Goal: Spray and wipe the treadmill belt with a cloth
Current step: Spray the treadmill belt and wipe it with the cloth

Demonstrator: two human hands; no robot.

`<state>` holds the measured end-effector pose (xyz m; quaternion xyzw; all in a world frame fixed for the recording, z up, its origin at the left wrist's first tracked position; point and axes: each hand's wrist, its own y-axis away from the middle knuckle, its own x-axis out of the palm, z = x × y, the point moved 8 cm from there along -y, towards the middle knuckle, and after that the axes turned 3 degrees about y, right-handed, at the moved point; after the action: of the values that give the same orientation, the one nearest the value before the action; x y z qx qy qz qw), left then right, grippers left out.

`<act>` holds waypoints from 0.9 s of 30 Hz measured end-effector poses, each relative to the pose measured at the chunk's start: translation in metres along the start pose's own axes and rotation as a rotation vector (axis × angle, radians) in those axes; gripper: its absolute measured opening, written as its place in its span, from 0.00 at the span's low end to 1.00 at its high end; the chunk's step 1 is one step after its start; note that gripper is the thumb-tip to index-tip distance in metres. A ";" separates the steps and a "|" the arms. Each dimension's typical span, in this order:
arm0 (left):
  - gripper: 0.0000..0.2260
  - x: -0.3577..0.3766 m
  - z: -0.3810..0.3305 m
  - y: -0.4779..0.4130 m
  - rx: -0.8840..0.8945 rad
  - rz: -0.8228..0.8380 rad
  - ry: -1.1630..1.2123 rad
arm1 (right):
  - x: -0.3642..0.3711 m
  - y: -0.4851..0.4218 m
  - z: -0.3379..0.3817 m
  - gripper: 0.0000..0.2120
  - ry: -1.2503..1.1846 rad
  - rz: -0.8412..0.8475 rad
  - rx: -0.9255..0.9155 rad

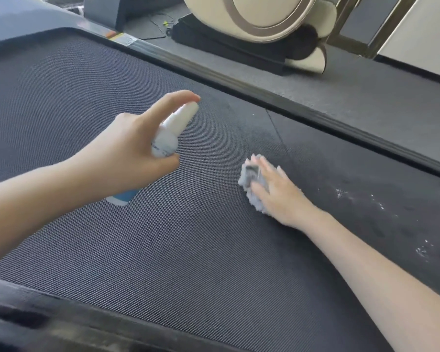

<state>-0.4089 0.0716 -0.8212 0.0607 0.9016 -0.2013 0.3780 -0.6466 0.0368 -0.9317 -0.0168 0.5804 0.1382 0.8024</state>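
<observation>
While the left hand's (130, 153) grip is curling round the spray bottle (174, 128) and the right hand (277, 194) is pressing the cloth (247, 180) flat-fingered, treadmill belt (188, 250) droplets (377, 203) are likely drying unwiped.

Two hands (127, 153) (281, 196) — one spray bottle (167, 141), one cloth (250, 174), one treadmill belt (188, 250).

Two bare hands, left hand (127, 151), right hand (283, 196), forearms (366, 270) bare to the frame edges, slim fingers (168, 104), right-hand fingertips slightly motion-blurred
</observation>
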 end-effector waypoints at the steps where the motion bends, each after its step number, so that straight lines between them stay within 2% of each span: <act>1: 0.33 -0.001 0.000 0.000 0.000 0.000 0.002 | -0.003 -0.019 -0.009 0.26 0.006 -0.004 0.073; 3: 0.33 -0.002 0.000 0.001 0.000 -0.001 0.006 | -0.011 -0.048 -0.022 0.28 0.004 -0.037 0.212; 5: 0.33 -0.004 0.001 0.002 -0.009 -0.003 0.006 | -0.016 -0.062 -0.025 0.30 0.019 -0.072 0.262; 13: 0.33 -0.009 0.009 0.011 -0.023 0.012 0.019 | -0.010 -0.038 -0.015 0.37 0.037 -0.075 0.101; 18: 0.34 -0.017 0.012 0.016 -0.041 -0.008 0.026 | -0.008 0.003 -0.023 0.31 0.020 -0.064 0.087; 22: 0.34 -0.021 0.015 0.018 -0.043 -0.006 0.020 | -0.004 0.039 -0.055 0.29 -0.093 -0.054 0.238; 27: 0.33 -0.020 0.016 0.017 -0.044 -0.015 0.057 | -0.009 0.042 -0.043 0.27 -0.183 -0.103 0.258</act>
<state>-0.3800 0.0812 -0.8226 0.0513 0.9167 -0.1822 0.3518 -0.6995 0.0669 -0.9314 0.0695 0.5161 0.0220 0.8534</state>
